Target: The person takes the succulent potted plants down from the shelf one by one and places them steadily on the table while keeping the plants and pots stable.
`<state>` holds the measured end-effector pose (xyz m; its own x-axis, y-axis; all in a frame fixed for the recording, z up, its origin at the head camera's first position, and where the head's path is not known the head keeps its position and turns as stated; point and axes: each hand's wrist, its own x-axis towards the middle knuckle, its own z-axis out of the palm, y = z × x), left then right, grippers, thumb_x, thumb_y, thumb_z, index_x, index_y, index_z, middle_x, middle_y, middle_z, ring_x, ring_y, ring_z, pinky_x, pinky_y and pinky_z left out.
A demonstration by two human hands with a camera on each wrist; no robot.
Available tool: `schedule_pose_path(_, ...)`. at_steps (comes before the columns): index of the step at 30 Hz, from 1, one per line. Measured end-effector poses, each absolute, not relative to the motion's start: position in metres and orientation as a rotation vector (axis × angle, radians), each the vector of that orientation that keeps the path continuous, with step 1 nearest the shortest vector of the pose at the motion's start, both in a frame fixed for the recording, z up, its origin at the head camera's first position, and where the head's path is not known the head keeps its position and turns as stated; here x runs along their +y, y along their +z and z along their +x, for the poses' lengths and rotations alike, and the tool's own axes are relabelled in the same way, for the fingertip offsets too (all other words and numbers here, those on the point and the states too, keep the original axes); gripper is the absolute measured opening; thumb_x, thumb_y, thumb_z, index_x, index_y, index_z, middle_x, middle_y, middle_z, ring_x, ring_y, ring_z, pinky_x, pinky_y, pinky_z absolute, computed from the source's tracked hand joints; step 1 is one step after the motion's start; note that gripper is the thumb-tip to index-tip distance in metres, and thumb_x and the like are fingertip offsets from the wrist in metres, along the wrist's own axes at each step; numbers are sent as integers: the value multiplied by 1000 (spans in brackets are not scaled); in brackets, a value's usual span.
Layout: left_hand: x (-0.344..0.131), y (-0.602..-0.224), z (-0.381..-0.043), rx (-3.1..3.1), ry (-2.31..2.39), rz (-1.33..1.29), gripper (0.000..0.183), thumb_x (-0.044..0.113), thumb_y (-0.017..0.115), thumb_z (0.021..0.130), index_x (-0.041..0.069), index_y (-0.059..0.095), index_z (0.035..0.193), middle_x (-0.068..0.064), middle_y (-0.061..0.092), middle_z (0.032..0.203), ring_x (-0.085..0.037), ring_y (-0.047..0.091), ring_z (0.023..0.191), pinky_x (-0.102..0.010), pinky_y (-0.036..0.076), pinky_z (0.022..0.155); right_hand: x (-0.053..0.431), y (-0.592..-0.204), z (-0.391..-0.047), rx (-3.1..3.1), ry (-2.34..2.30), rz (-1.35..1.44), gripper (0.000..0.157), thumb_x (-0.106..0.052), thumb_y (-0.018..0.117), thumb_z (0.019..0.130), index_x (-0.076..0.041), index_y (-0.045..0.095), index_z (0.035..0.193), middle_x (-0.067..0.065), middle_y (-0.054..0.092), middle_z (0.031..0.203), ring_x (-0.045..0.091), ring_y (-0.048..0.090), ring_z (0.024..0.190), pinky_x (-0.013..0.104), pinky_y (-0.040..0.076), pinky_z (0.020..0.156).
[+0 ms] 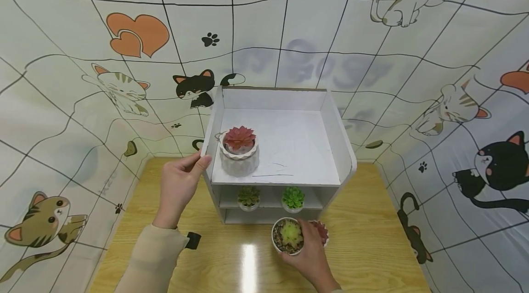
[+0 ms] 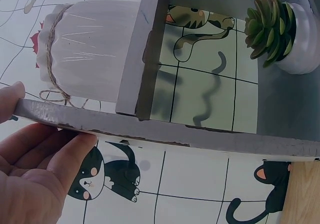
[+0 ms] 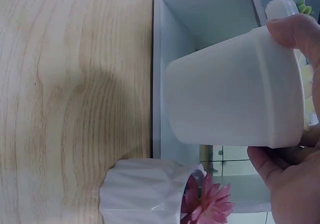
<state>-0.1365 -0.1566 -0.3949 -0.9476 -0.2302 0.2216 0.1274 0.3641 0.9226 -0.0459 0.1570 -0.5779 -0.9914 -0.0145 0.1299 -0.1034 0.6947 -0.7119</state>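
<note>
My left hand (image 1: 179, 187) pinches the left side panel of a small white shelf unit (image 1: 289, 141), thumb on one face and fingers on the other. In my right hand (image 1: 312, 258) is a white flowerpot (image 3: 225, 94) with a yellow-green succulent; thumb and fingers hold it near the rim. The right wrist view shows its base raised above the wooden table, in front of the shelf. Beside it, partly hidden by my hand from above, stands a ribbed white pot (image 3: 142, 191) with a red succulent (image 3: 212, 201).
On the shelf's top level stands a white pot (image 1: 239, 164) tied with twine, holding a red succulent. Two small potted succulents, a dark green one (image 1: 248, 196) and a bright green one (image 1: 293, 198), sit on the level below. Cat-print fabric surrounds the wooden table (image 1: 363, 219).
</note>
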Motion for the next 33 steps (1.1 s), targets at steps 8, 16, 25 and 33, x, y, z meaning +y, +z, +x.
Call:
schedule_pose_path(8, -155, -394, -137, -2319, -1615, 83, 36, 24, 77, 96, -1, 74, 121, -19, 75, 111, 10, 66, 84, -11, 53, 72, 156, -585, -47, -2809, 1191, 60, 101, -29, 96, 59, 6, 51, 141, 27, 57, 132, 44, 54, 122, 62, 53, 90)
schedule_pose_path(16, -155, -394, -136, -2306, -1651, 88, 37, 25, 77, 96, -1, 73, 122, -19, 74, 113, 9, 67, 86, -11, 54, 74, 155, -594, -49, -2794, 1139, 99, 100, -30, 97, 59, 6, 50, 140, 27, 56, 132, 44, 54, 121, 62, 54, 91)
schedule_pose_path(25, -156, -393, -135, -2303, -1643, 100, 37, 27, 78, 95, 1, 74, 122, -17, 75, 113, 8, 67, 86, -11, 53, 73, 151, -603, -52, -2826, 1097, 98, 100, -31, 97, 61, 7, 50, 141, 27, 55, 134, 45, 53, 124, 63, 51, 95)
schedule_pose_path(33, -156, -394, -135, -2299, -1648, 118, 37, 26, 79, 95, 1, 74, 122, -17, 75, 113, 8, 67, 86, -11, 53, 73, 148, -606, -53, -2860, 1052, 112, 99, -34, 96, 63, 10, 50, 139, 26, 56, 131, 44, 53, 122, 61, 52, 94)
